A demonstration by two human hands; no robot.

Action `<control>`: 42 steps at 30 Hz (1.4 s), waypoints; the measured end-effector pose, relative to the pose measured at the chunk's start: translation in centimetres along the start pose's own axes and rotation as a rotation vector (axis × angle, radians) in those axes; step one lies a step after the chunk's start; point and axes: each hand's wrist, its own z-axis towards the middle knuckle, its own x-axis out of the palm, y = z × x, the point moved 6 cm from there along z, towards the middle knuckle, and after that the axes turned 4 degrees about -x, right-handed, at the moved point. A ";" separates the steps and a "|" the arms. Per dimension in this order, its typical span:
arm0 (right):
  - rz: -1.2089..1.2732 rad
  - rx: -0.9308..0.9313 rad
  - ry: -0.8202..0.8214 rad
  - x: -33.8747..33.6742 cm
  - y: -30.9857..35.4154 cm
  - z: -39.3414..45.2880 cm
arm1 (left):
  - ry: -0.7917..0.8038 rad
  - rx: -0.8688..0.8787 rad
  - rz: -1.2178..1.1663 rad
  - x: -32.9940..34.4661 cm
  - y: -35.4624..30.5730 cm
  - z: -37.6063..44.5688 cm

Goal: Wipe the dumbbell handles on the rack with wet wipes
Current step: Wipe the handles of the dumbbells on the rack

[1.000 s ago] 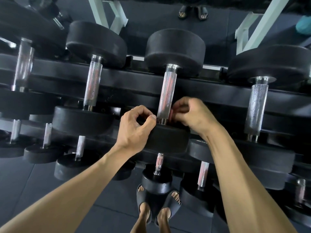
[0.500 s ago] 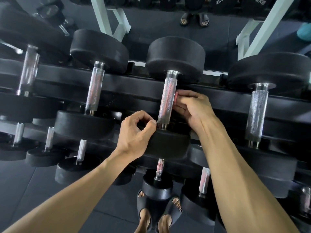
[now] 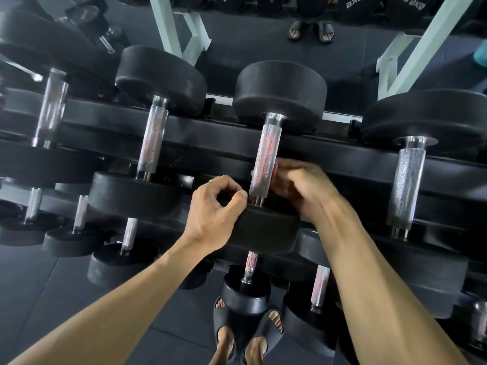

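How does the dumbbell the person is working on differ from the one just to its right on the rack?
The middle dumbbell has both hands on it: the right hand at its handle, the left hand resting on its near weight. The right dumbbell is untouched. The middle handle shows a reddish reflection; the right one looks plain silver. Both have knurled metal handles and black round weights.

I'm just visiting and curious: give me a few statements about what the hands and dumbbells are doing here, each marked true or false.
1. The right hand is at the middle dumbbell's handle. True.
2. The left hand grips that handle. False: it rests on the near weight head.
3. The dumbbell is lifted off the rack. False: it sits on the rack.
4. The person wears slides. True.
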 end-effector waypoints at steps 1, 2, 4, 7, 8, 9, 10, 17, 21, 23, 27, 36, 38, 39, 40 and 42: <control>-0.052 0.001 0.012 0.0 -0.3 -0.6 | 0.000 -0.003 0.003 0.0 0.0 0.0; -0.050 -0.020 0.005 0.0 -0.1 -0.7 | -0.001 -0.008 0.005 0.0 0.0 0.0; 0.096 -0.076 -0.054 0.4 1.1 0.3 | -0.001 -0.013 -0.004 0.1 0.1 0.0; 0.360 -0.107 -0.113 1.1 2.2 1.8 | 0.004 -0.016 -0.005 0.1 0.2 0.0; 0.372 -0.097 -0.105 1.1 1.8 1.6 | 0.006 -0.015 -0.004 0.1 0.2 0.1; 0.337 -0.079 -0.087 1.0 1.3 1.1 | 0.005 -0.016 -0.005 0.1 0.2 0.0; 0.269 -0.062 -0.061 0.9 0.7 0.6 | 0.002 -0.017 -0.008 0.0 0.2 0.0; 0.444 -0.121 -0.130 1.2 3.1 3.0 | -0.003 -0.012 0.002 0.0 0.1 0.0; 0.222 0.010 0.039 1.8 0.8 1.6 | -0.005 -0.011 0.010 0.0 0.1 0.0; 0.280 -0.019 0.016 1.4 1.3 1.6 | -0.005 -0.014 0.010 0.0 0.0 0.0; 0.489 -0.059 -0.097 1.6 3.2 3.3 | -0.001 -0.011 0.009 0.0 0.0 0.0; 0.432 0.032 0.085 2.9 2.6 2.4 | -0.004 -0.006 0.017 0.1 0.0 0.0; 0.309 0.004 0.191 4.0 2.5 2.4 | -0.002 -0.006 0.017 0.1 0.0 0.1; 0.215 0.018 0.265 4.3 1.7 1.9 | 0.002 -0.009 0.016 0.1 0.0 0.0; 0.129 0.042 0.311 4.2 0.8 1.1 | 0.007 -0.012 0.014 0.1 0.0 0.0; -0.023 0.063 0.294 3.1 0.3 -0.3 | 0.009 -0.024 0.012 0.1 0.1 -0.1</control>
